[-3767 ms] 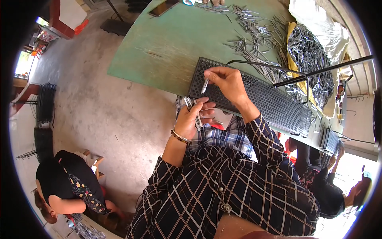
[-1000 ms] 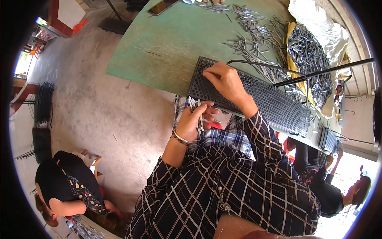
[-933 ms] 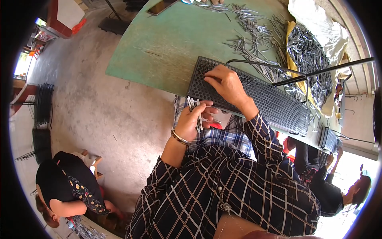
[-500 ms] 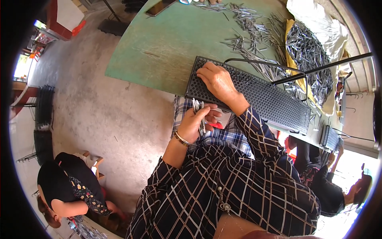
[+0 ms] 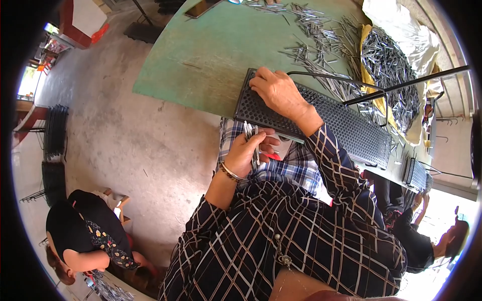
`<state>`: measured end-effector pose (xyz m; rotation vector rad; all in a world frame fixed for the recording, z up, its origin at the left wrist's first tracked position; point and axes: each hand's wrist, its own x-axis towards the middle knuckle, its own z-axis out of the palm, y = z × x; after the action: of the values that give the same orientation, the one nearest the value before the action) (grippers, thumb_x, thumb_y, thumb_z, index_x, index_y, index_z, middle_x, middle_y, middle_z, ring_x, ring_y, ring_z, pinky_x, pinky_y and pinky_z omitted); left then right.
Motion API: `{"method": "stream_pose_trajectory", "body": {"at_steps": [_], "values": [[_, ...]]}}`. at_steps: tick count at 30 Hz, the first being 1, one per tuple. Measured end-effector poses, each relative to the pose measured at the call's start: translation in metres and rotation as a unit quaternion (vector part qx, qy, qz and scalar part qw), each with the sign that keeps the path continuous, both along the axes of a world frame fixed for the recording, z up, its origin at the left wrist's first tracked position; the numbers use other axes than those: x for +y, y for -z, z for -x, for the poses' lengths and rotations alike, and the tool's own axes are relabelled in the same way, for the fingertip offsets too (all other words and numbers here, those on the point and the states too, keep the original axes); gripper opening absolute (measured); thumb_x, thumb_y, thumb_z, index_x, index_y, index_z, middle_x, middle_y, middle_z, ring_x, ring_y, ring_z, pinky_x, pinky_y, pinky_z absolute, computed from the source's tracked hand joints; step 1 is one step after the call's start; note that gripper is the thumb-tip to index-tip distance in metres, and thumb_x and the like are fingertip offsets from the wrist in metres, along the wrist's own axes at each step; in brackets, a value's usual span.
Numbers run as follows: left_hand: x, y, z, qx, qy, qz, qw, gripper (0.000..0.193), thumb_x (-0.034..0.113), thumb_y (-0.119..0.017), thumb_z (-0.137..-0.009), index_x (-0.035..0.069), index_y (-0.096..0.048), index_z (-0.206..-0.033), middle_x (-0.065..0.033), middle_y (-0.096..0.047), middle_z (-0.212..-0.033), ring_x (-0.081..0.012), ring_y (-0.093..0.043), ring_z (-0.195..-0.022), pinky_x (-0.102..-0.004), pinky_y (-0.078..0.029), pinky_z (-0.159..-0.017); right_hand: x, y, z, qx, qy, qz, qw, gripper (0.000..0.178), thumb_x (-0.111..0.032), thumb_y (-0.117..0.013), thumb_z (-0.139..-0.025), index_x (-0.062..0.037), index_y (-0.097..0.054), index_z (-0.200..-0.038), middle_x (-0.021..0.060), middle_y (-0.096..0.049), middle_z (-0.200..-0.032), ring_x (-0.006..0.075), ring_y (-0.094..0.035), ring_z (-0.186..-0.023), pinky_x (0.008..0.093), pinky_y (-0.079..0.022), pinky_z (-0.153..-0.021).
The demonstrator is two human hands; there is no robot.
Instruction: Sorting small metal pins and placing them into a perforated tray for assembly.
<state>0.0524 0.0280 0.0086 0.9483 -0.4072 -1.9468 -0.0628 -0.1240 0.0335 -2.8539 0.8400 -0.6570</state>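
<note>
From the head view I see my right hand (image 5: 277, 93) lying palm down on the near-left end of the black perforated tray (image 5: 346, 128), fingers curled together against its surface; I cannot tell whether they pinch anything. The tray lies along the near edge of the green table (image 5: 211, 55). My left hand (image 5: 248, 150) hangs just below that edge, over my lap, fingers closed around a small bundle of metal pins (image 5: 252, 138) that stick up toward the tray. On the far right of the table I see loose metal pins (image 5: 316, 30) scattered, and a larger heap (image 5: 389, 65) on yellow sheeting. A thin black rod (image 5: 411, 83) crosses above the tray. At the near left a person in dark clothes (image 5: 83, 236) crouches on the concrete floor (image 5: 125, 145).
</note>
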Motion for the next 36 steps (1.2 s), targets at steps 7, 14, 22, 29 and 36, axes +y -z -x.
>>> {"method": "stream_pose_trajectory", "body": {"at_steps": [7,14,22,29,36], "values": [[-0.003,0.004,0.000,0.003,-0.011,0.013,1.000,0.032,0.022,-0.048,-0.093,0.000,-0.053,-0.116,-0.0125,-0.064,-0.097,-0.0129,-0.061,-0.073,-0.0248,-0.050,-0.056,0.003,0.004,0.005,0.023,-0.023,-0.003,0.999,0.010,-0.011,-0.060,-0.078,-0.0054,-0.062,-0.086,0.0103,-0.055,-0.087,0.0293,-0.059,-0.073,0.0380,-0.048,-0.066],[-0.006,0.000,-0.002,0.041,-0.033,0.037,0.998,0.027,0.021,-0.048,-0.094,0.000,-0.055,-0.111,-0.0113,-0.064,-0.093,-0.0117,-0.059,-0.072,-0.0239,-0.049,-0.060,0.031,-0.012,0.014,-0.134,0.010,-0.438,0.889,0.018,-0.016,-0.068,-0.082,0.0009,-0.067,-0.088,0.0079,-0.062,-0.079,0.0152,-0.058,-0.069,0.0274,-0.045,-0.060],[-0.009,0.010,0.008,0.050,-0.027,0.061,0.997,0.024,0.019,-0.054,-0.092,0.002,-0.055,-0.108,-0.0101,-0.065,-0.091,-0.0096,-0.058,-0.070,-0.0223,-0.048,-0.056,0.049,0.003,0.032,-0.199,0.049,-0.587,0.783,0.021,-0.016,-0.069,-0.082,0.0051,-0.068,-0.083,0.0052,-0.063,-0.065,0.0083,-0.054,-0.057,0.0236,-0.043,-0.051],[-0.011,0.002,0.009,0.007,-0.061,0.033,0.998,0.026,0.025,-0.055,-0.092,0.001,-0.058,-0.104,-0.0098,-0.065,-0.092,-0.0119,-0.061,-0.073,-0.0247,-0.053,-0.061,0.050,0.000,0.039,-0.224,0.123,-0.572,0.780,0.022,-0.018,-0.067,-0.084,0.0040,-0.068,-0.089,0.0042,-0.063,-0.068,0.0078,-0.054,-0.060,0.0239,-0.044,-0.053],[-0.012,-0.001,0.014,-0.006,-0.091,0.031,0.995,0.027,0.026,-0.054,-0.093,0.002,-0.058,-0.103,-0.0093,-0.065,-0.092,-0.0125,-0.061,-0.073,-0.0256,-0.054,-0.058,0.055,-0.003,0.040,-0.228,0.121,-0.574,0.777,0.023,-0.017,-0.066,-0.084,0.0035,-0.068,-0.093,0.0044,-0.064,-0.071,0.0081,-0.056,-0.065,0.0237,-0.046,-0.056]]}}
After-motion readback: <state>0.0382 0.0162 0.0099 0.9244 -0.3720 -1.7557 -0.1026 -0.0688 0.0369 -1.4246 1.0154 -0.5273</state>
